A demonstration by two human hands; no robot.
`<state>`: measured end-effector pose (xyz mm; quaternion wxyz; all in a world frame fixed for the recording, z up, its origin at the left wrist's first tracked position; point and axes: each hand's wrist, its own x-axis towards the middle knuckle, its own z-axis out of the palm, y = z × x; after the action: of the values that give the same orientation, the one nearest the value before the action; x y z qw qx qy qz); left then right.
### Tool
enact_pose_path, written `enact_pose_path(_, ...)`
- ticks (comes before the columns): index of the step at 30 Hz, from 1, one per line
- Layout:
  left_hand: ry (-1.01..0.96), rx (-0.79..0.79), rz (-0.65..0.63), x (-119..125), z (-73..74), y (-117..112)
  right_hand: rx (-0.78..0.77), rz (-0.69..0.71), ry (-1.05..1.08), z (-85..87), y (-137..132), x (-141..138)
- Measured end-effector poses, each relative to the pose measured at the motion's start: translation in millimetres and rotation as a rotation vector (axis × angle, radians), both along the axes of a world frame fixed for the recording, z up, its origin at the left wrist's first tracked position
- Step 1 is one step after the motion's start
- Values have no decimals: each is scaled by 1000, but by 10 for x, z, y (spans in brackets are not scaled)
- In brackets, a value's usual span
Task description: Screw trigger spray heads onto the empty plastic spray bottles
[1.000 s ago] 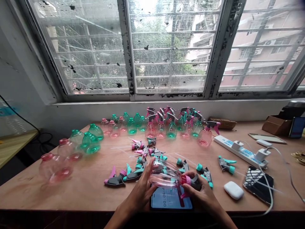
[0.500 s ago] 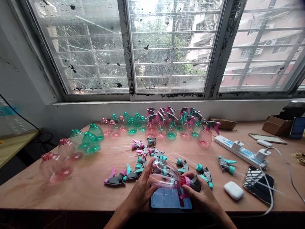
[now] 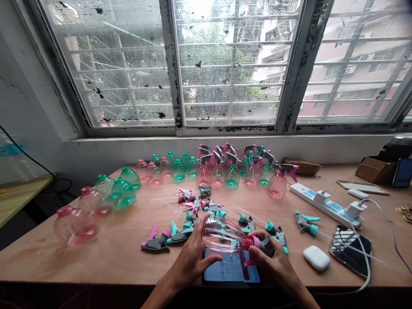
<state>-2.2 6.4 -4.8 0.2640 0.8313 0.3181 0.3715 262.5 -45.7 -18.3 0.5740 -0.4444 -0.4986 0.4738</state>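
The pink bottle (image 3: 222,240) lies sideways, neck rightward: the grip of the left hand (image 3: 190,257) cups its base, the right hand (image 3: 273,256) holds the spray head (image 3: 265,246) at its neck.

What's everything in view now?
Held bottle: one, pink, between hands
Held trigger head: one, grey-pink, at bottle's neck
Open bottles: about thirteen, pink and green, left
Spray bottles: about ten, pink and green, back centre
Loose trigger heads: several, grey, pink, teal, centre, right
Lit phone: one, dark-edged, below hands
Dark phone: one, black, right
Power strip: one, white, right
Earbud case: one, white, right
Cardboard box: one, brown, right
Table: one, brown, underneath
Window: one, grey, behind
Left hand: one, bottle's base
Right hand: one, trigger head
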Motion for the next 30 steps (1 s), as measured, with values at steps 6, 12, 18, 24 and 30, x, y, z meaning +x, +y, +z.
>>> enact_pose_path(6, -45, -67, -46, -17, 18, -5, 25, 10, -34, -23, 8, 12)
enact_pose_path(12, -33, -69, -2, 11, 35, -21, 8, -13, -23, 25, 1, 14)
enact_pose_path(18, -23, -88, -44, 0, 50, -40, 7, -2, -35, 35, -1, 1)
enact_pose_path(24, -47, -111, -42, -13, 32, -13, 2, 27, -66, 37, 5, 3)
enact_pose_path(30, -66, -129, -55, 17, 44, -54, 32, 18, -49, 31, 9, 19)
